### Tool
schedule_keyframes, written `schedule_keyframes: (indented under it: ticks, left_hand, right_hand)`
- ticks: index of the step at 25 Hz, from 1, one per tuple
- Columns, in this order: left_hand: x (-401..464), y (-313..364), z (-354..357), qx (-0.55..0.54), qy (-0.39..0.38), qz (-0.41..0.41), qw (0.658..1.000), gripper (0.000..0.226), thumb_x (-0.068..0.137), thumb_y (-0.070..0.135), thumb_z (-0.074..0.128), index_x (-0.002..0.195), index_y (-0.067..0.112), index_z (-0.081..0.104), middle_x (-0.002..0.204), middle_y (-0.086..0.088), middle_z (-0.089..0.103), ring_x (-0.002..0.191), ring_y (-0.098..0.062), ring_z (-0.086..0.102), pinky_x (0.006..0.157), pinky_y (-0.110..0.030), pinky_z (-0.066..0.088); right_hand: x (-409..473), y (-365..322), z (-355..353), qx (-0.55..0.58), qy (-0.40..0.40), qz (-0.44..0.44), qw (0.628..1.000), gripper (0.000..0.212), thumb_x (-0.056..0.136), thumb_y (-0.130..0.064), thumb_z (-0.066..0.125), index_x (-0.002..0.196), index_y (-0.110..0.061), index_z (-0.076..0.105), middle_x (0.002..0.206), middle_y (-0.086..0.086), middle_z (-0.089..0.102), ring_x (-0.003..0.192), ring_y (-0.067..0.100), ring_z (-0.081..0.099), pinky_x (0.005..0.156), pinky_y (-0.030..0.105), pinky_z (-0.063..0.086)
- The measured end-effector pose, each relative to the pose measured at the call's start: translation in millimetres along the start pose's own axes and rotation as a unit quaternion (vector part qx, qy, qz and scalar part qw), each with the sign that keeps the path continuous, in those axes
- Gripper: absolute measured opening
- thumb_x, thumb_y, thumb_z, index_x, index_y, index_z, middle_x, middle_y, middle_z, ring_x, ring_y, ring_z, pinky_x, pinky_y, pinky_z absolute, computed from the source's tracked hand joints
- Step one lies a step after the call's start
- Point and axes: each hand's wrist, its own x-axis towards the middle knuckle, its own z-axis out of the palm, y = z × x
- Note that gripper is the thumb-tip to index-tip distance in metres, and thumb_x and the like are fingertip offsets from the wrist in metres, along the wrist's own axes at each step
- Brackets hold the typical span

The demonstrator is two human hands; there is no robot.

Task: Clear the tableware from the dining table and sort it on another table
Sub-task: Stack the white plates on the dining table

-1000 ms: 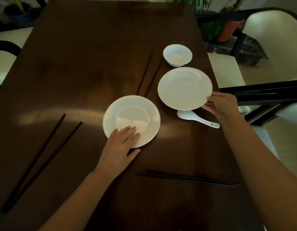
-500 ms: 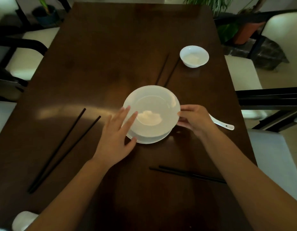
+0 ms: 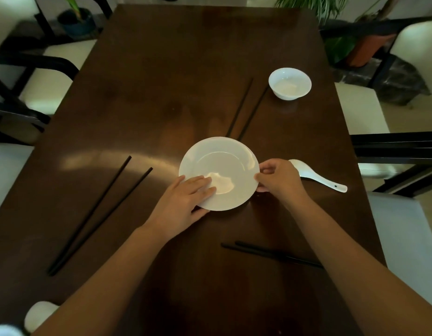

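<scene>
Two white plates (image 3: 222,161) lie stacked at the middle of the dark wooden dining table (image 3: 161,69). My left hand (image 3: 183,200) grips the stack's near left rim, fingers on top and thumb under the edge. My right hand (image 3: 278,178) pinches the right rim. A white spoon (image 3: 319,177) lies just right of that hand. A small white bowl (image 3: 290,83) stands at the far right. Three pairs of black chopsticks lie about: one pair (image 3: 101,214) at the left, one pair (image 3: 246,110) beyond the plates, one pair (image 3: 270,254) near my right forearm.
Chairs with pale seats stand along the left (image 3: 40,81) and right (image 3: 360,110) sides. Potted plants (image 3: 365,47) sit on the floor at the far right. A white rounded object (image 3: 38,314) shows at the bottom left corner.
My right hand carried its plate left and set it on the plate under my left hand. Both hands now hold the stack by its rims.
</scene>
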Motion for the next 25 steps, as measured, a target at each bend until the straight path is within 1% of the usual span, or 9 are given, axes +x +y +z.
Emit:
schedule_keyframes:
  ticks: [4,6,7,9,11,13,16,20,25]
  left_hand:
    - [-3,-2,5,-0.029,-0.035,-0.015,0.999,0.059,0.084,0.039,0.060,0.138,0.025,0.039,0.150,0.000,0.034,0.140,-0.013,0.021,0.114,-0.041,0.004]
    - [-6,0,6,-0.068,0.013,-0.056,0.996,0.056,0.085,0.040,0.056,0.137,0.024,0.040,0.150,-0.002,0.034,0.140,-0.015,0.020,0.114,-0.043,0.011]
    - [-6,1,7,-0.093,0.070,-0.116,0.986,0.052,0.087,0.036,0.056,0.135,0.022,0.042,0.147,-0.005,0.037,0.137,-0.018,0.027,0.112,-0.042,0.020]
    - [0,-3,5,-0.176,0.146,-0.296,0.927,0.045,0.089,0.028,0.054,0.132,0.016,0.045,0.138,-0.007,0.045,0.127,-0.020,0.041,0.102,-0.033,0.035]
    - [11,-10,3,-0.314,0.124,-0.427,0.839,0.036,0.091,0.024,0.051,0.125,0.014,0.054,0.123,-0.005,0.058,0.112,-0.019,0.055,0.088,-0.027,0.041]
    - [20,-17,-2,-0.409,0.095,-0.479,0.771,0.027,0.090,0.019,0.054,0.115,0.015,0.063,0.108,-0.001,0.066,0.096,-0.014,0.061,0.080,-0.027,0.046]
    - [21,-23,-12,-0.489,0.100,-0.517,0.696,0.023,0.087,0.008,0.059,0.108,0.012,0.065,0.087,0.005,0.065,0.078,-0.007,0.061,0.063,-0.021,0.051]
    - [-15,-16,-25,-0.513,0.124,-0.542,0.655,0.024,0.085,0.004,0.061,0.107,0.010,0.065,0.082,0.005,0.064,0.074,-0.007,0.061,0.054,-0.016,0.054]
    - [-107,14,-39,-0.520,0.158,-0.546,0.637,0.027,0.082,0.003,0.062,0.108,0.011,0.066,0.079,0.009,0.066,0.076,-0.006,0.064,0.052,-0.013,0.053]
  right_hand:
    - [4,3,3,-0.155,0.032,-0.079,0.984,0.014,0.081,-0.019,0.068,0.094,-0.017,0.065,0.075,0.001,0.065,0.060,0.011,0.063,0.072,0.028,0.055]
    - [7,6,2,-0.128,0.022,-0.055,0.990,0.024,0.081,-0.021,0.069,0.104,-0.016,0.062,0.087,0.002,0.065,0.073,0.015,0.065,0.078,0.034,0.056]
    - [8,7,2,-0.106,0.013,-0.040,0.993,0.029,0.082,-0.021,0.068,0.109,-0.016,0.060,0.095,0.003,0.065,0.080,0.018,0.065,0.082,0.037,0.056]
    - [11,7,4,-0.055,-0.005,-0.017,0.998,0.037,0.085,-0.021,0.064,0.121,-0.015,0.055,0.104,0.003,0.063,0.085,0.018,0.065,0.079,0.038,0.057]
    - [15,4,8,-0.010,-0.019,-0.003,1.000,0.037,0.087,-0.016,0.061,0.124,-0.014,0.055,0.102,0.002,0.064,0.078,0.013,0.063,0.066,0.029,0.057]
    - [19,1,12,0.007,-0.014,0.004,1.000,0.032,0.086,-0.010,0.061,0.118,-0.014,0.060,0.100,0.002,0.065,0.073,0.010,0.061,0.062,0.025,0.054]
    - [15,-1,19,0.047,-0.007,0.026,0.999,0.031,0.084,-0.006,0.063,0.114,-0.013,0.062,0.098,0.001,0.063,0.080,0.014,0.061,0.061,0.026,0.055]
    - [-17,-4,29,0.063,-0.026,0.029,0.997,0.033,0.083,-0.007,0.064,0.115,-0.016,0.059,0.096,0.000,0.063,0.079,0.014,0.064,0.059,0.027,0.055]
    - [-93,0,43,0.060,-0.099,0.026,0.993,0.030,0.085,-0.006,0.062,0.113,-0.017,0.058,0.098,-0.001,0.062,0.085,0.013,0.062,0.058,0.023,0.054]
